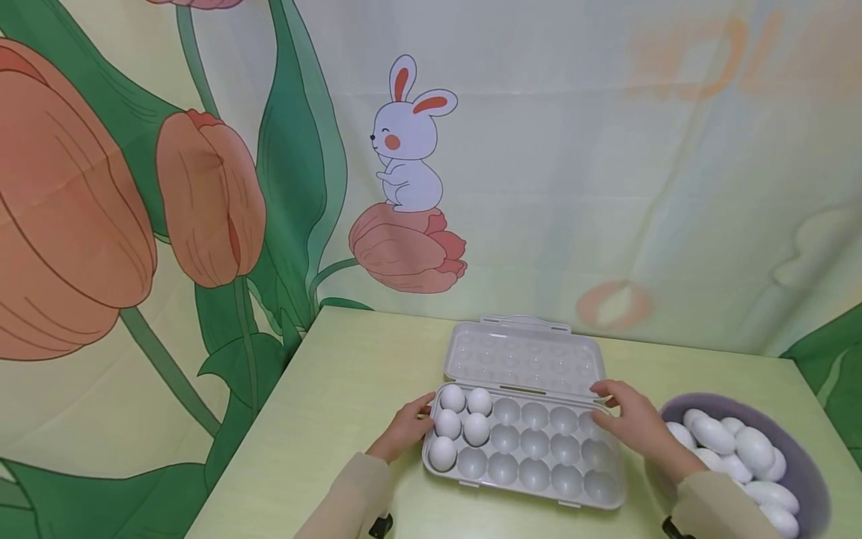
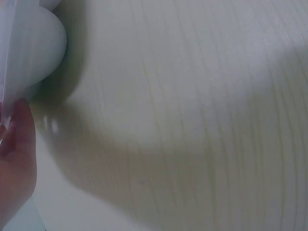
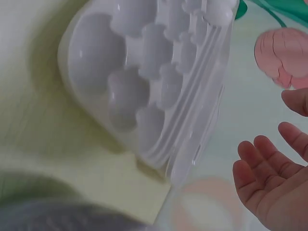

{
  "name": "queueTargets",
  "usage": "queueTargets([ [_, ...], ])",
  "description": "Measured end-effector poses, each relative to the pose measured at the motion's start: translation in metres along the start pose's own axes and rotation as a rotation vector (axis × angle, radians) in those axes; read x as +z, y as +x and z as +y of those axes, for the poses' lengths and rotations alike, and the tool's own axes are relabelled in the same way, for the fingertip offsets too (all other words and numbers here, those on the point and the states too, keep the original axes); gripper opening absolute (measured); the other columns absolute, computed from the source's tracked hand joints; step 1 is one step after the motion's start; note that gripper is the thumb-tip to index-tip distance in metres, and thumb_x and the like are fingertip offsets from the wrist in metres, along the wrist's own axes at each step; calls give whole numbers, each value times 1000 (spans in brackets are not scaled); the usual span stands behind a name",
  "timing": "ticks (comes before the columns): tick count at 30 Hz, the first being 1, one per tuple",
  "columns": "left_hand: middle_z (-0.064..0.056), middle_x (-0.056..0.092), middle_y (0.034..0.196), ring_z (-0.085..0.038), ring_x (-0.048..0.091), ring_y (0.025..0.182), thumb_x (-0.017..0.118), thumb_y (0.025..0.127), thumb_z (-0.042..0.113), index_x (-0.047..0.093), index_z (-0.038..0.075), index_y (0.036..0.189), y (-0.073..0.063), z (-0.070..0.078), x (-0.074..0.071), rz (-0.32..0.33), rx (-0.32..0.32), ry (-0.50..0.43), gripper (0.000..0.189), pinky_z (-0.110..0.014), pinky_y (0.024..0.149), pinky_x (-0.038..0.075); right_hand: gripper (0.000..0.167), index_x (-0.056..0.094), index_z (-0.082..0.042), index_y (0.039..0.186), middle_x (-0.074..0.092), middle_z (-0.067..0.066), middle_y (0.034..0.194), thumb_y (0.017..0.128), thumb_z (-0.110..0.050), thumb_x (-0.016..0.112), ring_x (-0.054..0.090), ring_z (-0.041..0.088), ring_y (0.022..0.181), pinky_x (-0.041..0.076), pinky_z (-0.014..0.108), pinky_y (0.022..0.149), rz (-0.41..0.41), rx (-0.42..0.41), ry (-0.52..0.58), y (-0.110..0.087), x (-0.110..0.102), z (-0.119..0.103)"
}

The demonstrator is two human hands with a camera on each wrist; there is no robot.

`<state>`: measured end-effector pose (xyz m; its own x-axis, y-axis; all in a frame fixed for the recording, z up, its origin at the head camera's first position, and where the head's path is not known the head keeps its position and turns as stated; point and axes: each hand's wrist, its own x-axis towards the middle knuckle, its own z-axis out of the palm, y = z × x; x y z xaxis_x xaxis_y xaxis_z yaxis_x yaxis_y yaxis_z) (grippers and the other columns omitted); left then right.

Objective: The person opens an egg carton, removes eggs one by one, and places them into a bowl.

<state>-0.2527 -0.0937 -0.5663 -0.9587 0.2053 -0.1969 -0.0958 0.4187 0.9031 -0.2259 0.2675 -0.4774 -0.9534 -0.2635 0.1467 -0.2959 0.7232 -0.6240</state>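
A grey plastic egg carton point(image 1: 518, 473) lies on the table with its lid point(image 1: 525, 355) folded back. Several white eggs point(image 1: 442, 454) fill the cups at its left end; the other cups hold nothing. My left hand point(image 1: 406, 428) grips the carton's left edge, and in the left wrist view its fingers point(image 2: 21, 125) meet the rim. Over the carton's right back corner, near the hinge, is my right hand point(image 1: 636, 423), fingers spread and holding nothing. The right wrist view shows that hand point(image 3: 276, 183) with its thumb and fingers apart.
To the right stands a purple-grey bowl point(image 1: 818, 479) with many white eggs point(image 1: 754, 449), partly behind my right forearm. The light wooden table point(image 1: 316, 419) meets a printed curtain point(image 1: 525, 187) with tulips and a rabbit at its back edge.
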Motion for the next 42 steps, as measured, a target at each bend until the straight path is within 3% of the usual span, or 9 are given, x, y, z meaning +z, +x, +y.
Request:
queueTargets([
  [12, -23, 54, 106, -21, 54, 86, 48, 79, -1, 35, -2, 133, 0, -1, 0, 3, 1, 3, 56, -27, 64, 47, 38, 55, -1, 107, 59, 16, 97, 73, -13, 65, 56, 18, 75, 45, 24, 64, -141, -4, 106, 19, 74, -22],
  [20, -23, 54, 107, -21, 54, 86, 48, 79, 0, 35, -1, 133, 1, -2, 0, 2, -5, -5, 56, -28, 65, 47, 42, 52, 1, 109, 57, 14, 94, 71, -12, 65, 54, 12, 71, 43, 22, 62, -198, 8, 191, 27, 112, -41],
  [28, -22, 54, 108, -23, 54, 90, 48, 79, 1, 35, 0, 133, 1, -2, 0, -1, -15, 10, 56, -29, 67, 48, 42, 53, 0, 105, 56, 12, 90, 68, -11, 68, 51, 14, 71, 42, 24, 63, -124, 0, 206, 35, 144, -49],
  [32, -22, 54, 108, -23, 53, 89, 48, 79, 0, 35, -1, 133, 0, -1, 0, -1, -11, 10, 56, -30, 67, 48, 40, 55, -4, 102, 58, 7, 90, 67, -16, 69, 52, 16, 80, 43, 29, 69, -82, 36, 156, 39, 156, -50],
  [37, -23, 53, 109, -24, 54, 90, 48, 79, 0, 35, -1, 133, 0, 0, -1, -4, -7, 15, 56, -31, 67, 49, 40, 57, -4, 100, 54, 7, 88, 67, -21, 70, 49, 16, 76, 41, 29, 64, -49, 96, 111, 40, 164, -56],
  [42, -24, 53, 110, -24, 54, 91, 48, 80, 0, 34, -1, 134, 1, -2, 0, -5, -7, 11, 56, -30, 67, 49, 37, 58, -9, 98, 50, 9, 97, 67, -28, 69, 51, 18, 77, 41, 31, 64, -33, 168, 51, 40, 172, -59],
])
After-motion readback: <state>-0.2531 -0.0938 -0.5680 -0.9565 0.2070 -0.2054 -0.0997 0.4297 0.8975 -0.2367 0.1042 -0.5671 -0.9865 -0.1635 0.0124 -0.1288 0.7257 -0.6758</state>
